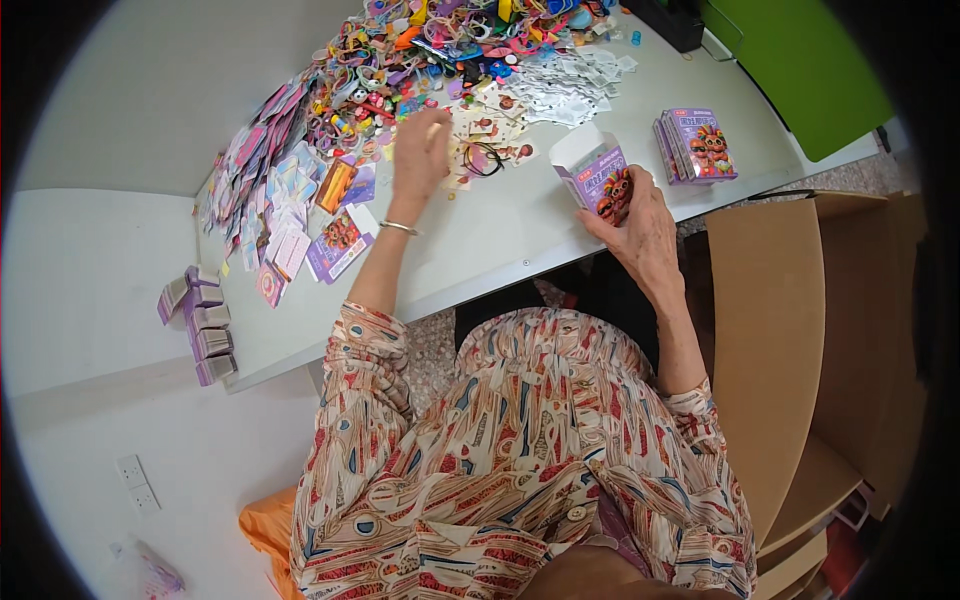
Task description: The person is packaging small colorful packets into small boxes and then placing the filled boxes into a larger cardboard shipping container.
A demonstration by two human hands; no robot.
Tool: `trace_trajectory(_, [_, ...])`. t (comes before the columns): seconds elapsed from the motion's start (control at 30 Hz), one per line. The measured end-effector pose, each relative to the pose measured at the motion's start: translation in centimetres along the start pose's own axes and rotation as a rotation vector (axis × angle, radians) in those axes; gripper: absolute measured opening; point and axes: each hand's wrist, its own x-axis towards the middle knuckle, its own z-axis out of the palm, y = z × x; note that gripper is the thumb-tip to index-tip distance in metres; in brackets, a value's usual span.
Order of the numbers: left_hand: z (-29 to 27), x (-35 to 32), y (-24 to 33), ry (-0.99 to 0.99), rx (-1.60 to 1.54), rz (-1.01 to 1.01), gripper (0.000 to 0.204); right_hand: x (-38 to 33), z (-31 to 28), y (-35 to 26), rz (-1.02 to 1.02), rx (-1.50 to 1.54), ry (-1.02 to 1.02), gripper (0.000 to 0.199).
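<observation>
My right hand (645, 235) grips a small purple printed box (606, 188) above the table's near edge, its white top flap standing open. What is inside the box does not show. Over the table to the left, my left hand (420, 165) reaches to the edge of a heap of small colourful trinkets (385, 85). Its fingers are curled together, and what they hold, if anything, is hidden. Just right of it lie a dark ring-shaped band (484, 158) and pale printed cards (488, 128). Left of my left forearm rests another purple box (338, 243) with a white flap.
Closed purple boxes (700, 146) stand at the table's right. Small white packets (570, 85) lie at the back, with piles of cards (262, 140) along the left. More purple boxes (205, 330) sit at the left edge. A large cardboard box (765, 350) stands at my right.
</observation>
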Motion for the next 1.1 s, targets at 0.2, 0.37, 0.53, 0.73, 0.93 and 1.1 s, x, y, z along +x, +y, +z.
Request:
trace_trajectory(0.2, [-2.3, 0.1, -0.9, -0.027, 0.124, -0.034, 0.017, 0.1, 0.6, -0.2, -0.002, -0.066, -0.029, 0.077])
trace_trajectory(0.37, [-3.2, 0.4, -3.4, 0.089, 0.141, -0.082, 0.019, -0.1, 0.5, -0.4, -0.041, -0.058, -0.011, 0.074])
trace_trajectory(0.53, [-7.1, 0.3, -7.2, -0.043, 0.320, -0.200, 0.018, -0.2, 0.4, -0.6, -0.046, -0.071, -0.020, 0.075])
trace_trajectory(0.73, [-5.5, -1.4, -5.6, -0.108, 0.240, -0.168, 0.017, 0.1, 0.9, -0.4, -0.066, -0.131, -0.047, 0.076])
trace_trajectory(0.93, [-5.0, -2.1, -5.3, -0.235, 0.236, -0.127, 0.016, 0.1, 0.8, -0.4, -0.075, -0.125, -0.045, 0.077])
trace_trajectory(1.1, [-4.7, -3.1, -5.0, -0.256, 0.305, -0.004, 0.014, 0.0, 0.9, -0.5, -0.085, -0.130, -0.034, 0.077])
